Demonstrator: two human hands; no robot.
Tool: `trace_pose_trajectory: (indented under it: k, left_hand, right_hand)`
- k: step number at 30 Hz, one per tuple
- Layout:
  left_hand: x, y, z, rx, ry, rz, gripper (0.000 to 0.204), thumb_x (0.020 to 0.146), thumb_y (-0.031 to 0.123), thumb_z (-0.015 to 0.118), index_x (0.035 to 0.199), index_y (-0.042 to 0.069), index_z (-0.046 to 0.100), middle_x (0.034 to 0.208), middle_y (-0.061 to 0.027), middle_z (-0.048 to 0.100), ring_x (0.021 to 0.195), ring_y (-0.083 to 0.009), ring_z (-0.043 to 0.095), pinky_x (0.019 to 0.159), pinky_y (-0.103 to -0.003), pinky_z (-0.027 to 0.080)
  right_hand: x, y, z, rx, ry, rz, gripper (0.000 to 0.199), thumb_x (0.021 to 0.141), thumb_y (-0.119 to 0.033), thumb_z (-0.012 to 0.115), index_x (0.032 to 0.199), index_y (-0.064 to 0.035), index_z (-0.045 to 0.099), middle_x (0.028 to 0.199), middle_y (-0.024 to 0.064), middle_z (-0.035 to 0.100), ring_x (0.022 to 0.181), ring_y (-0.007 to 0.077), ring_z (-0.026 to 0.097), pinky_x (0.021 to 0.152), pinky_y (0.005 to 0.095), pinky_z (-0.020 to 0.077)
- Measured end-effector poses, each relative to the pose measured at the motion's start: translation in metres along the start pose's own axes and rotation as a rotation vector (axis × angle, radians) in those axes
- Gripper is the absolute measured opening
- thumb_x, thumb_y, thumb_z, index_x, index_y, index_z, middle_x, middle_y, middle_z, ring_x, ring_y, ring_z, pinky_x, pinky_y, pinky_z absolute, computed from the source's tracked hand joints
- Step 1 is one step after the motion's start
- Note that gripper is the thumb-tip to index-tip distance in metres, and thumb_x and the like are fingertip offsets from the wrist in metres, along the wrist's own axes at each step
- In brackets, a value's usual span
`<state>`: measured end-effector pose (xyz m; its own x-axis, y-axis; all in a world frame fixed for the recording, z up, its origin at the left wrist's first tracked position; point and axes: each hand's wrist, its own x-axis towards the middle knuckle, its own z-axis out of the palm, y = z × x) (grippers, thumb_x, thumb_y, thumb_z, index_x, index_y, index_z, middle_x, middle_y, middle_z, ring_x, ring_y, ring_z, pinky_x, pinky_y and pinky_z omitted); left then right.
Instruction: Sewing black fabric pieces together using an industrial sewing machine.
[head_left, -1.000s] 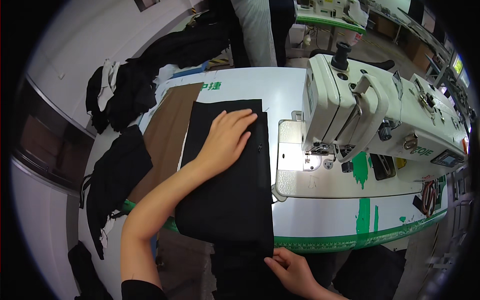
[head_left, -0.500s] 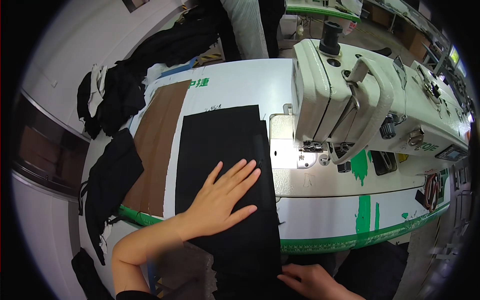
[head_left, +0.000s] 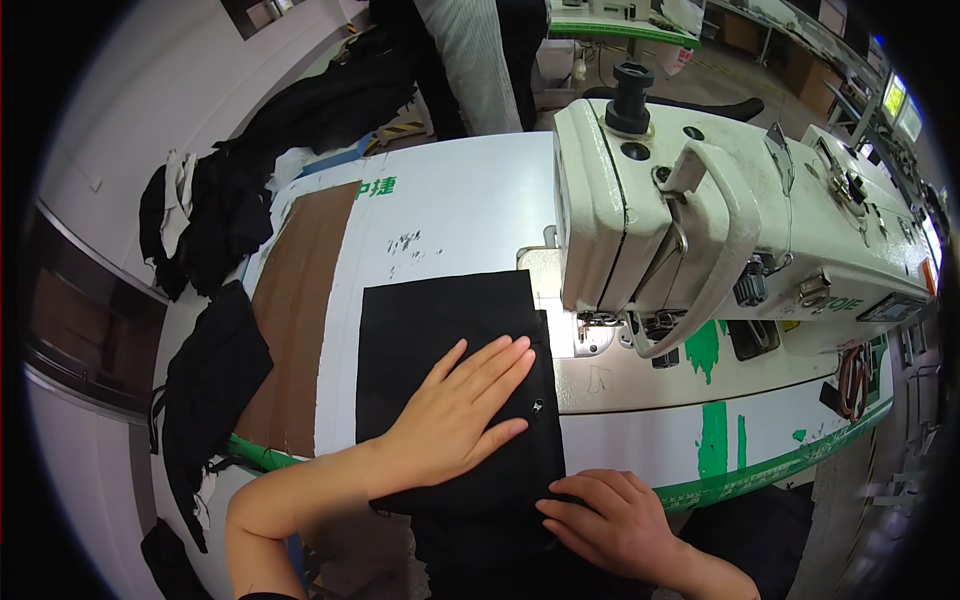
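A long panel of black fabric point(head_left: 440, 310) lies on the sewing table, its right edge running beside the machine's needle plate. My left hand point(head_left: 455, 415) rests flat on it, palm down, with fingers stretched toward the panel's right edge. Just below those fingertips shows a small silver piece point(head_left: 538, 406) that resembles a zipper pull. Lower down, my right hand point(head_left: 610, 525) holds the panel's right edge with bent fingers; its grip from underneath is hidden. The near end of the fabric hangs over the table edge toward me.
A white sewing machine point(head_left: 680, 220) stands at the right. A brown cardboard strip point(head_left: 300, 320) lies left of the fabric. Dark garments point(head_left: 215, 365) are piled along the left side. Beyond the table a person point(head_left: 475, 60) stands.
The black panel has slid toward me, its far edge now lower beside the machine. My left hand moved with it. My right hand came up onto the table's front edge area. The silver piece now shows.
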<state>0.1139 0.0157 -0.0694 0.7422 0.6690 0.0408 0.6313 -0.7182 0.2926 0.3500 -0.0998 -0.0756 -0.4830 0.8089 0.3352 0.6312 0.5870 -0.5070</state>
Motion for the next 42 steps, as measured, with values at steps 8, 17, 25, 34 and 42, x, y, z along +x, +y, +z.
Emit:
trace_pose_trajectory:
  k: [8, 17, 25, 34, 42]
  left_hand:
    - [0.038, -0.047, -0.003, 0.016, 0.035, 0.089, 0.056, 0.104, 0.030, 0.051, 0.154, 0.008, 0.039, 0.159, -0.0104, 0.040, 0.148, -0.0257, 0.035, 0.122, -0.048, 0.026]
    - [0.032, -0.020, 0.001, 0.047, -0.026, 0.102, 0.065, 0.103, 0.037, 0.052, 0.155, 0.004, 0.034, 0.161, -0.0144, 0.036, 0.151, -0.0272, 0.032, 0.122, -0.048, 0.025]
    - [0.033, 0.003, 0.010, 0.017, -0.036, 0.122, 0.072, 0.102, 0.041, 0.054, 0.157, 0.001, 0.030, 0.161, -0.0161, 0.035, 0.151, -0.0288, 0.031, 0.122, -0.047, 0.025]
    - [0.038, -0.020, 0.008, -0.146, 0.146, 0.252, 0.047, 0.093, 0.023, 0.071, 0.135, 0.007, 0.059, 0.142, -0.0085, 0.057, 0.138, -0.0276, 0.049, 0.115, -0.049, 0.038]
    - [0.051, -0.019, 0.005, -0.181, 0.182, 0.193, 0.034, 0.093, 0.019, 0.069, 0.126, 0.009, 0.066, 0.123, -0.0065, 0.065, 0.122, -0.0246, 0.060, 0.111, -0.048, 0.043]
  right_hand:
    - [0.001, 0.002, 0.000, 0.053, 0.005, 0.021, 0.024, 0.082, -0.019, 0.079, 0.106, -0.0183, 0.075, 0.110, -0.0023, 0.067, 0.097, 0.0180, 0.066, 0.078, 0.0314, 0.0513]
    - [0.007, 0.019, -0.014, 0.172, 0.017, -0.028, 0.025, 0.086, -0.018, 0.076, 0.109, -0.0106, 0.071, 0.101, 0.0021, 0.067, 0.087, 0.0211, 0.066, 0.072, 0.0323, 0.0522]
    - [0.044, 0.065, -0.023, -0.221, 0.015, -0.134, 0.033, 0.087, -0.019, 0.073, 0.118, -0.0071, 0.068, 0.114, 0.0056, 0.064, 0.099, 0.0243, 0.065, 0.077, 0.0367, 0.0548]
    - [0.058, 0.096, -0.024, -0.160, -0.031, -0.227, 0.029, 0.088, -0.020, 0.072, 0.114, -0.0089, 0.069, 0.110, 0.0030, 0.063, 0.092, 0.0232, 0.065, 0.073, 0.0370, 0.0541]
    - [0.059, 0.103, -0.018, -0.144, 0.053, -0.189, 0.025, 0.087, -0.019, 0.074, 0.110, -0.0088, 0.070, 0.107, 0.0042, 0.065, 0.092, 0.0241, 0.064, 0.071, 0.0387, 0.0543]
